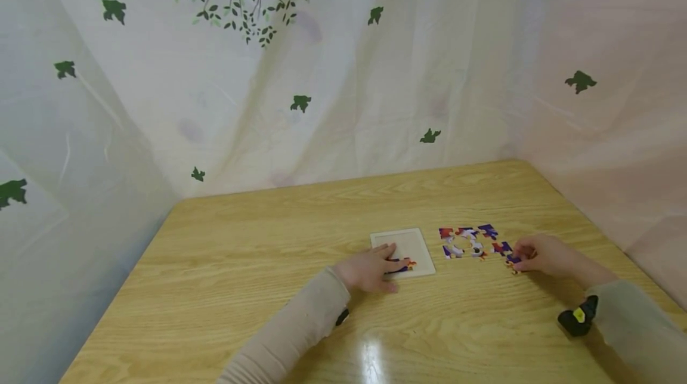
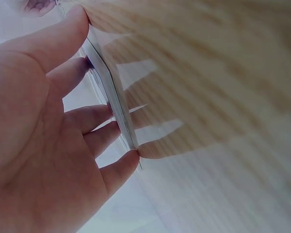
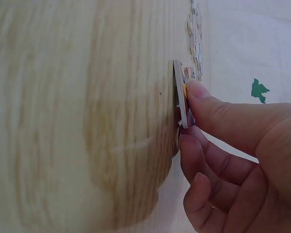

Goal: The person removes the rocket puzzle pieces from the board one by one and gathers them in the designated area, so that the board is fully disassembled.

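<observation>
A shallow white puzzle tray (image 1: 421,242) lies on the table in front of me, with purple and orange puzzle pieces (image 1: 411,264) in its near part. My left hand (image 1: 369,269) rests across the tray's left side, fingers spread. In the left wrist view its fingertips reach the tray's edge (image 2: 117,104). Over to the right, my right hand (image 1: 546,257) pinches a jigsaw piece (image 3: 181,97) between thumb and fingers. In the right wrist view that piece is tilted, with one end close to the tabletop.
Several loose jigsaw pieces (image 1: 477,247) in purple, red and white lie between the tray and my right hand. The wooden table (image 1: 257,235) meets a pale curtain (image 1: 343,74) with leaf prints at its back and sides. A black wrist device (image 1: 578,316) sits at my right sleeve.
</observation>
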Demonstrator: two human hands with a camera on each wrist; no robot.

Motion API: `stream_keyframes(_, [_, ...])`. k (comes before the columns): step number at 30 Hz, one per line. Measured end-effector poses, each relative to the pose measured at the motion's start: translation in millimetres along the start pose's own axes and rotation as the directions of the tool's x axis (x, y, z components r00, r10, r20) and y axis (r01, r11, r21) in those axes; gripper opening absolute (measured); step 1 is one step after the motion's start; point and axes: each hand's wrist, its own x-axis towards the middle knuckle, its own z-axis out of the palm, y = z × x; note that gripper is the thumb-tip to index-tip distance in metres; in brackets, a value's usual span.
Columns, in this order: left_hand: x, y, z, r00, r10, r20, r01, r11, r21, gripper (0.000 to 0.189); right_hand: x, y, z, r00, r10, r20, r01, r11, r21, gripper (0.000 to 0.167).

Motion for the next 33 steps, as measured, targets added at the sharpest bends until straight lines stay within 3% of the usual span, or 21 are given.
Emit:
stream_keyframes(15, [0.2, -1.0, -0.2, 1.000, 0.015, -0.012, -0.015, 1.000, -0.007, 0.064, 1.1, 1.9, 2.6, 0.999, -0.023, -0.045, 0.022, 1.000, -0.016, 0.018])
stream_keyframes(33, [-3.2, -1.3, -2.4, 0.998, 0.054, -0.043, -0.054, 0.998, -0.013, 0.064, 0.7, -20.3, 6.5, 0.994, -0.072, -0.079, 0.074, 0.997, 0.018, 0.020])
